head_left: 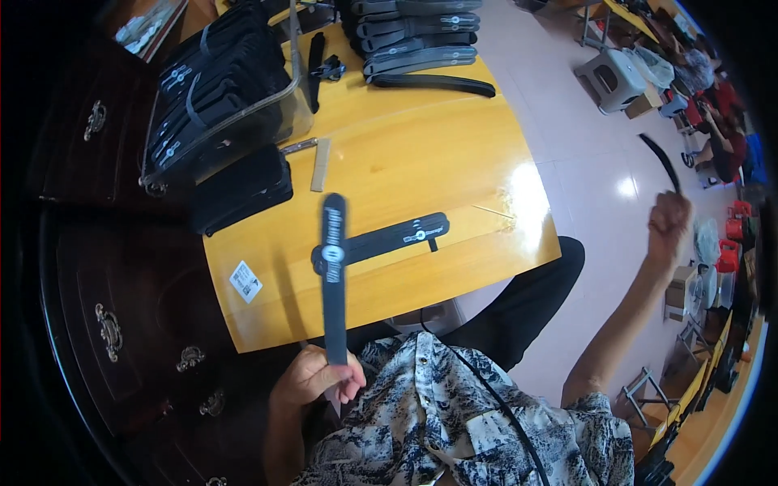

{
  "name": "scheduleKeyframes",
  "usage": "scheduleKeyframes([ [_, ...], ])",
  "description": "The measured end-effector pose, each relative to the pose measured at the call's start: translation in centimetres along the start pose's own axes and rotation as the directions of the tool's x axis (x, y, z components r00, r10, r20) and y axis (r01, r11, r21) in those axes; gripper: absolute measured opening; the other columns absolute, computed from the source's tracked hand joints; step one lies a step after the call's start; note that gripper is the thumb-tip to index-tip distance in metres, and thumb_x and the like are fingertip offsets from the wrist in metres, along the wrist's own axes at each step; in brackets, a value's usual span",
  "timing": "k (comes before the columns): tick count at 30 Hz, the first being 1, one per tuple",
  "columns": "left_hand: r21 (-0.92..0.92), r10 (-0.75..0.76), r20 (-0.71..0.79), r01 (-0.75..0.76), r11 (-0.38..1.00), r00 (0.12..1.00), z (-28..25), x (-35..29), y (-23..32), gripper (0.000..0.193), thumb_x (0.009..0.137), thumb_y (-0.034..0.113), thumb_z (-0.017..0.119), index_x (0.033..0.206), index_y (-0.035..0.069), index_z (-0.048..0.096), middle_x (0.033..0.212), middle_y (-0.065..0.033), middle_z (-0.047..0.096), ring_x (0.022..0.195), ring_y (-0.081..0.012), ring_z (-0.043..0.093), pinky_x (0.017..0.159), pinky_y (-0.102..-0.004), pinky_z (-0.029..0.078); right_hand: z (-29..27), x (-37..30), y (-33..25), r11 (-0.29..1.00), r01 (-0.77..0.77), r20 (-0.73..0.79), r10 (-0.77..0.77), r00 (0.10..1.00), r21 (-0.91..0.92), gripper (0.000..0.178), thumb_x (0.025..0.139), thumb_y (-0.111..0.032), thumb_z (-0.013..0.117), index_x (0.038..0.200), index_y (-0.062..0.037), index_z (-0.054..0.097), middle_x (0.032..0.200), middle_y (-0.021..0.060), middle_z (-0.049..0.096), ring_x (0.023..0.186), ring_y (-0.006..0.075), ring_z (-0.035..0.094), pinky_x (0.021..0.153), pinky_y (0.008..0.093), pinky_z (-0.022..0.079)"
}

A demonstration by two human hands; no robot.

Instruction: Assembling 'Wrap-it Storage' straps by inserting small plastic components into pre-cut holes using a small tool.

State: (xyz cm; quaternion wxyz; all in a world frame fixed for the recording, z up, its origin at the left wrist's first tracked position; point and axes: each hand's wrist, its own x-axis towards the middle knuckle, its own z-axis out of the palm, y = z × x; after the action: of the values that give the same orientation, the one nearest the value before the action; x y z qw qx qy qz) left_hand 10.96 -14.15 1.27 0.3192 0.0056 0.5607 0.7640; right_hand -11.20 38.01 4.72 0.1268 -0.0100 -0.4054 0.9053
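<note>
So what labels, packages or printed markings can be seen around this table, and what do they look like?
White sticker: small, square, with dark print, on the yellow table near its front left corner.
Clear plastic bin: back left of the table, packed with black strips.
Black strip: upright in the left hand, with white markings along it.
Second black strip: flat mid-table, pale markings near its right end.
Stacked strips: at the far edge, grey-white marks.
No screens.

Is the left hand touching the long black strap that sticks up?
Touching. The head view shows the left hand pinching the long black strap's lower end.
</note>
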Motion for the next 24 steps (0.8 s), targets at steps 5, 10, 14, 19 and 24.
scheduleKeyframes([
  [5, 0.003, 0.046, -0.180, -0.046, 0.999, 0.983, 1.2, 3.5, -0.7, 0.032, 0.100, 0.023, 0.040, 0.102, -0.004, 0.057, 0.066, -0.0038, 0.054, 0.055, -0.0076, 0.050, 0.050, -0.0197, 0.040, 4.0, -0.5, 8.2, 0.547, 0.006, -0.021, -0.044, 0.999, -0.837, 0.024, 0.091, -0.033, 0.058, 0.090, -0.0099, 0.063, 0.062, -0.0094, 0.038, 0.050, 0.0008, 0.032, 0.044, 0.0174, 0.023],
  [10, 0.051, 0.045, -0.254, -0.033, 0.998, 0.966, 2.5, 6.6, 0.2, 0.030, 0.101, 0.027, 0.040, 0.116, 0.002, 0.049, 0.065, -0.0004, 0.050, 0.051, -0.0050, 0.043, 0.048, -0.0174, 0.035, 8.9, 0.8, 16.2, 0.141, 0.127, 0.141, 0.092, 0.986, -0.982, 0.028, 0.082, -0.023, 0.057, 0.074, 0.0034, 0.062, 0.056, 0.0062, 0.046, 0.057, 0.0094, 0.043, 0.053, 0.0298, 0.038],
  [14, 0.016, 0.014, -0.299, -0.010, 1.000, 0.954, 2.7, 7.1, -0.4, 0.030, 0.101, 0.028, 0.041, 0.116, 0.004, 0.049, 0.065, -0.0001, 0.051, 0.051, -0.0038, 0.044, 0.047, -0.0169, 0.034, 13.1, 1.6, 20.6, 0.081, 0.166, 0.181, 0.252, 0.951, -0.983, 0.033, 0.080, -0.029, 0.057, 0.078, 0.0019, 0.066, 0.063, 0.0196, 0.059, 0.057, 0.0264, 0.061, 0.058, 0.0373, 0.047],
  [19, -0.005, 0.052, -0.313, -0.056, 0.998, 0.948, 2.6, 7.9, -1.2, 0.026, 0.100, 0.026, 0.043, 0.112, 0.004, 0.052, 0.068, -0.0003, 0.054, 0.054, -0.0040, 0.047, 0.050, -0.0158, 0.038, 14.9, 2.7, 24.9, 0.131, 0.178, 0.215, 0.375, 0.902, -0.975, 0.037, 0.078, -0.034, 0.058, 0.078, 0.0016, 0.068, 0.067, 0.0214, 0.061, 0.062, 0.0317, 0.062, 0.062, 0.0378, 0.049],
  [24, -0.016, 0.052, -0.307, -0.060, 0.998, 0.950, 2.3, 8.8, -1.0, 0.026, 0.100, 0.025, 0.044, 0.112, 0.004, 0.053, 0.068, -0.0005, 0.054, 0.055, -0.0043, 0.048, 0.050, -0.0163, 0.038, 17.0, 2.3, 27.4, 0.181, 0.144, 0.207, 0.399, 0.893, -0.973, 0.038, 0.077, -0.035, 0.058, 0.078, 0.0012, 0.069, 0.068, 0.0209, 0.063, 0.066, 0.0315, 0.065, 0.065, 0.0377, 0.051],
])
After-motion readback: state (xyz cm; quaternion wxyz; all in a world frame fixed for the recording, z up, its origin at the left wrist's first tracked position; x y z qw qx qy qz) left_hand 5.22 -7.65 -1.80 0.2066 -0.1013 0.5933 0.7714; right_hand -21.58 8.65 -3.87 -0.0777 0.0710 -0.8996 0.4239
